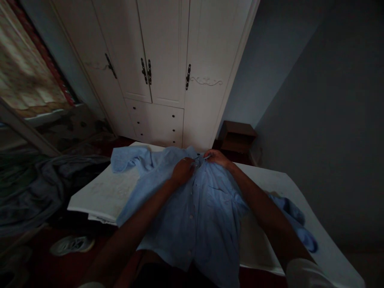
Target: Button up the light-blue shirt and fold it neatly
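Note:
A light blue button-up shirt (177, 216) lies front side up, its collar at the far side and its hem hanging over the near edge of a white table (114, 188). My left hand (183, 170) is closed on the shirt's front just below the collar, its fingertips partly hidden. On the other side of the collar, my right hand (217, 157) pinches the collar edge between thumb and fingers. Buttons run down the middle of the front. One sleeve stretches out to the left; the other lies to the right, partly behind my right forearm.
Behind the table stands a white wardrobe (162, 48) with dark handles and small drawers. A small brown cabinet (238, 134) is by the wall. Dark cloth (45, 188) is heaped at the left, and a shoe (72, 245) rests on the red floor.

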A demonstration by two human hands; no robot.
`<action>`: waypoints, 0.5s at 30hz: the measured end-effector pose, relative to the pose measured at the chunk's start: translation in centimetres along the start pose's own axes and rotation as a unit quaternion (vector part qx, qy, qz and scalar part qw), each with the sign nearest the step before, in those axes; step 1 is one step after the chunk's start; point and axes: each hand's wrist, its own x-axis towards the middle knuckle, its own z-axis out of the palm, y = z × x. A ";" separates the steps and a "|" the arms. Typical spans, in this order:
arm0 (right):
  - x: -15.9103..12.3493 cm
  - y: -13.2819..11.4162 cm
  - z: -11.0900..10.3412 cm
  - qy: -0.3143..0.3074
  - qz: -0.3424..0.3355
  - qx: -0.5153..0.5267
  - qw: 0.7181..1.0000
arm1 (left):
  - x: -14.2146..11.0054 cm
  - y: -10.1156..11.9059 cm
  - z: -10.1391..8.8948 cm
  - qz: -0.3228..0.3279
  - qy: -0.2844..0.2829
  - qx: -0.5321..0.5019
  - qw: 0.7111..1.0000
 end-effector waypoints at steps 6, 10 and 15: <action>-0.4 -1.0 -0.3 0.095 -0.025 -0.024 0.995 | -0.8 -0.8 -0.3 0.083 -0.132 0.014 0.988; -0.5 -0.7 0.3 0.118 -0.006 -0.039 0.992 | -2.1 -1.0 0.9 0.105 -0.185 0.081 0.974; -0.6 -1.0 3.1 0.054 0.014 -0.079 0.995 | -2.9 -0.1 1.6 0.101 -0.164 0.143 0.971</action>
